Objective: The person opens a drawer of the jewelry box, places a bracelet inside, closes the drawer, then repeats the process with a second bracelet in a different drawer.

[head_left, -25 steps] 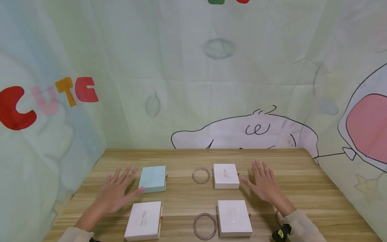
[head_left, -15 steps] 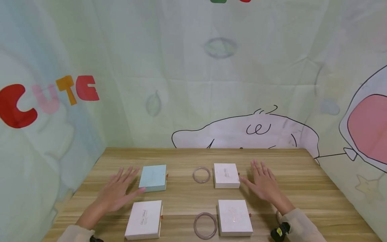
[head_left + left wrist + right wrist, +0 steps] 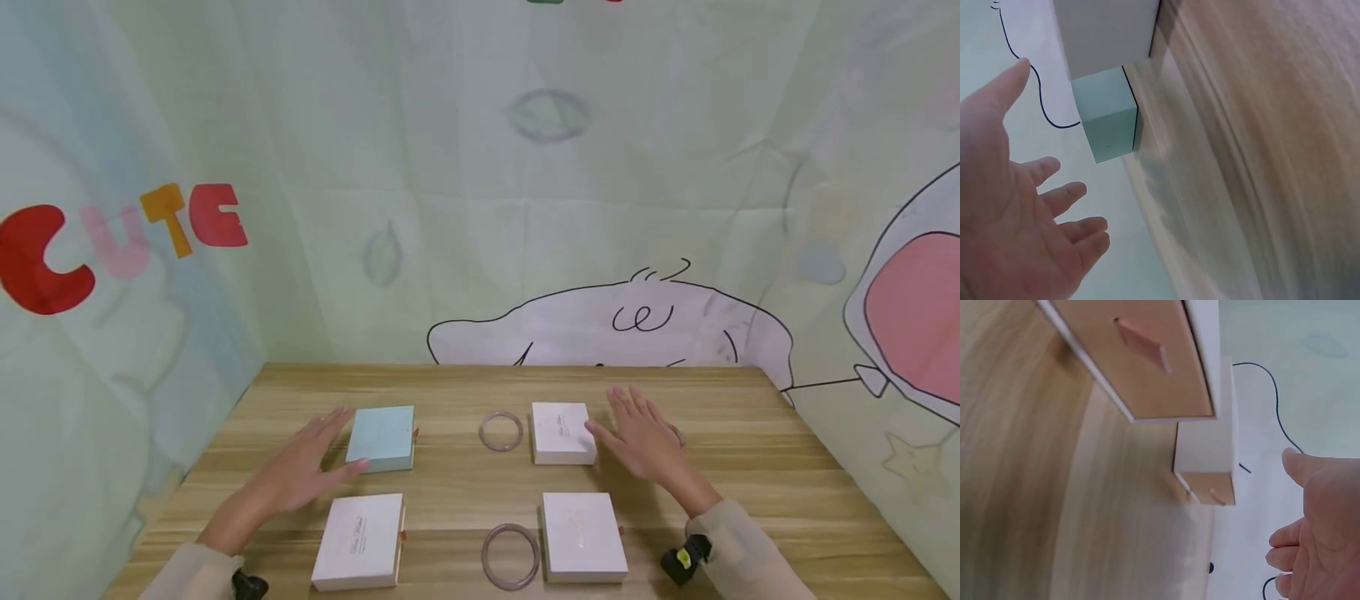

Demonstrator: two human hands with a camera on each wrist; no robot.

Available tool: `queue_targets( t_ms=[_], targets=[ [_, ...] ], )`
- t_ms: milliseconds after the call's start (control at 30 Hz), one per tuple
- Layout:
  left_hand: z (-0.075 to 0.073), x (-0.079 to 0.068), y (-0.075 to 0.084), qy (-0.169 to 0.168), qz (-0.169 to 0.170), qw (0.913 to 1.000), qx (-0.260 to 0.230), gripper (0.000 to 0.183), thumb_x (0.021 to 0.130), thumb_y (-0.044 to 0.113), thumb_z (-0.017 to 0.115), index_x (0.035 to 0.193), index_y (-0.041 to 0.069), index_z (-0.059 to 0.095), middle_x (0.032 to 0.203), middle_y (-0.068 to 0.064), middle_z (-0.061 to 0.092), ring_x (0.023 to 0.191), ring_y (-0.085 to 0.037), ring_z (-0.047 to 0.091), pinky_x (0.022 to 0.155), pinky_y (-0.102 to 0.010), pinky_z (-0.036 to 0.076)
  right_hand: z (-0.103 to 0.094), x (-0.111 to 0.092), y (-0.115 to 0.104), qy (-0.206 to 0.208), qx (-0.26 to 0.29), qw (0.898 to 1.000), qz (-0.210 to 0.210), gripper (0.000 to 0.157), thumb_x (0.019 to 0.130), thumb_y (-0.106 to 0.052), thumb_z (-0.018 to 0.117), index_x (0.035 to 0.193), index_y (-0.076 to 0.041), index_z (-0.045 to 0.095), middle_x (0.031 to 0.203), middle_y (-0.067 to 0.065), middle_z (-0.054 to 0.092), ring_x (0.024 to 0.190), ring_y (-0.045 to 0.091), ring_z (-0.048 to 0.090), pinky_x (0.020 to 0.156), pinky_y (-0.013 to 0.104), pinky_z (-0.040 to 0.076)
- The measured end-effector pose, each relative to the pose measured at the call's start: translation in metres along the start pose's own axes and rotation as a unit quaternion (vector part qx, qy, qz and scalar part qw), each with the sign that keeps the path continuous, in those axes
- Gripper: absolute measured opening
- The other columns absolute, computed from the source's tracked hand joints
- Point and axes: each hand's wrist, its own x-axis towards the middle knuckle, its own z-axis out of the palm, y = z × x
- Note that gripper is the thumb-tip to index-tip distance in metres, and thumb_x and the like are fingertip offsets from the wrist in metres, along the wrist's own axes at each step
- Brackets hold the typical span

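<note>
My left hand (image 3: 296, 467) hovers at the left of the light blue box (image 3: 381, 435), fingers extended. Its thumb overlaps the box's near corner in the head view, but the left wrist view shows a gap between hand (image 3: 1016, 212) and blue box (image 3: 1109, 115). To the right of the far white box (image 3: 558, 433), my right hand (image 3: 637, 437) is held with fingers extended and thumb towards it. In the right wrist view that hand (image 3: 1329, 519) stands apart from the far white box (image 3: 1207, 447). Neither hand holds anything.
Nearer lie a white box (image 3: 360, 540) on the left and another white box (image 3: 583, 536) on the right. A far bangle (image 3: 480, 432) and a near bangle (image 3: 485, 554) lie between the columns. Another bangle (image 3: 679, 434) is partly hidden behind my right hand. A printed curtain (image 3: 465, 225) hangs behind the table.
Both hands have moved slightly inward, towards the light blue box and the far white box. The left hand has turned more onto its side. The boxes and bangles stay put.
</note>
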Motion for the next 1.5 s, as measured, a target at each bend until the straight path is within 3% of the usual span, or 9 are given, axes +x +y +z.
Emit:
queue_targets(
  t_ms=[400, 567, 967, 1267, 1500],
  targets=[
    [-0.004, 0.005, 0.005, 0.003, 0.002, 1.0000, 0.002, 0.089, 0.092, 0.059, 0.062, 0.155, 0.004, 0.032, 0.156, -0.025, 0.031, 0.140, -0.051, 0.026, 0.103, -0.071, 0.025, -0.006, 0.015, -0.017, -0.020, 0.011, 0.999, -0.039, 0.079, 0.103, -0.050, 0.046, 0.151, 0.010, 0.028, 0.156, 0.028, 0.027, 0.146, 0.047, 0.015, 0.115, 0.060, 0.010],
    [-0.006, 0.009, 0.007, 0.006, 0.011, 0.9999, 0.007, 0.088, 0.090, 0.059, 0.064, 0.153, 0.004, 0.036, 0.154, -0.025, 0.034, 0.139, -0.052, 0.026, 0.103, -0.072, 0.026, -0.008, 0.020, -0.026, -0.033, 0.050, 0.996, -0.058, 0.077, 0.103, -0.046, 0.050, 0.151, 0.011, 0.027, 0.156, 0.029, 0.026, 0.147, 0.046, 0.012, 0.115, 0.060, 0.009],
    [-0.014, 0.013, 0.012, -0.006, 0.028, 0.9996, 0.008, 0.088, 0.089, 0.058, 0.067, 0.152, 0.004, 0.038, 0.154, -0.024, 0.034, 0.139, -0.051, 0.027, 0.103, -0.070, 0.028, -0.005, 0.040, -0.059, -0.072, 0.083, 0.989, -0.094, 0.067, 0.103, -0.033, 0.056, 0.147, 0.013, 0.035, 0.152, 0.029, 0.034, 0.144, 0.048, 0.018, 0.113, 0.061, 0.018],
    [-0.021, 0.018, 0.012, -0.011, 0.046, 0.9988, 0.015, 0.086, 0.088, 0.056, 0.067, 0.149, 0.001, 0.041, 0.151, -0.026, 0.039, 0.137, -0.050, 0.032, 0.103, -0.068, 0.030, -0.002, 0.051, -0.088, -0.085, 0.095, 0.988, -0.091, 0.054, 0.101, -0.028, 0.060, 0.141, 0.007, 0.049, 0.142, 0.026, 0.049, 0.134, 0.042, 0.043, 0.108, 0.054, 0.034],
    [-0.020, 0.024, 0.017, -0.019, 0.041, 0.9989, 0.016, 0.085, 0.088, 0.058, 0.066, 0.149, 0.004, 0.043, 0.151, -0.024, 0.040, 0.137, -0.047, 0.035, 0.103, -0.066, 0.031, 0.000, 0.062, -0.109, -0.111, 0.091, 0.983, -0.113, 0.048, 0.102, -0.025, 0.060, 0.134, 0.009, 0.055, 0.135, 0.023, 0.057, 0.129, 0.037, 0.050, 0.106, 0.048, 0.039]
  ],
)
